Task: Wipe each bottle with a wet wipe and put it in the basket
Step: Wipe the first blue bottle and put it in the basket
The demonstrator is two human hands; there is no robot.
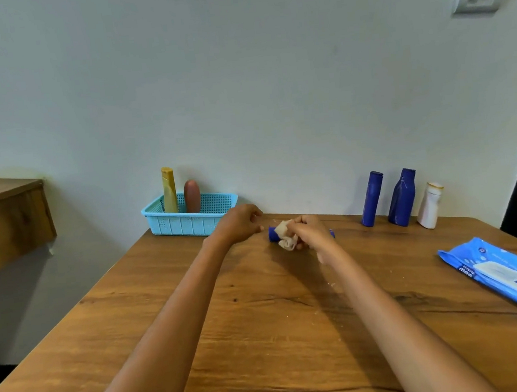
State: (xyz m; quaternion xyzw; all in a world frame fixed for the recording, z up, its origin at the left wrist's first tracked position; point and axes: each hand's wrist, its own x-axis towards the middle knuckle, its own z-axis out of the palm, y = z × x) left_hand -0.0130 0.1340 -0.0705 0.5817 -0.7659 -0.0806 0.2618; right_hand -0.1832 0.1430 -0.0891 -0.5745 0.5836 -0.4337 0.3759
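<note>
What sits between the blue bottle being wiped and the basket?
Only the left hand, hovering between the blue bottle under the right hand and the basket. The table there is otherwise bare; two bottles already fill the basket's left-centre.

Turquoise perforated basket (pixel 190 223), yellow bottle (pixel 169 190), reddish-brown bottle (pixel 192 196), 2 blue bottles (pixel 371 198), wood-grain table (pixel 264 323)
</note>
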